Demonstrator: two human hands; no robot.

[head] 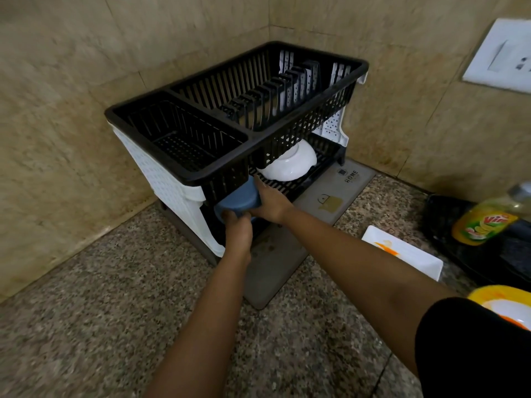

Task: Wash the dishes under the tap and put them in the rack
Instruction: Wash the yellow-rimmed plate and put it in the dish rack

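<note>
A black sleeve (pixel 471 349) and two bare forearms reach toward the dish rack (pixel 235 116). The left hand (pixel 238 228) grips the near rim of an upturned blue bowl (pixel 237 203) and the right hand (pixel 271 203) clasps its side, at the mouth of the rack's lower shelf. That opening is low: the bowl, likely wet, could catch the upper basket's edge, slip, or bump the white bowl (pixel 287 163) further along the shelf. The rack stands on a grey drying mat (pixel 324 196) on a speckled granite counter (pixel 100 297), in a corner of beige tiled walls (pixel 57 81). Right of the rack lie a stained white plate (pixel 402 254), a yellow plate (pixel 505 303) and a dish-soap bottle (pixel 485 225).
</note>
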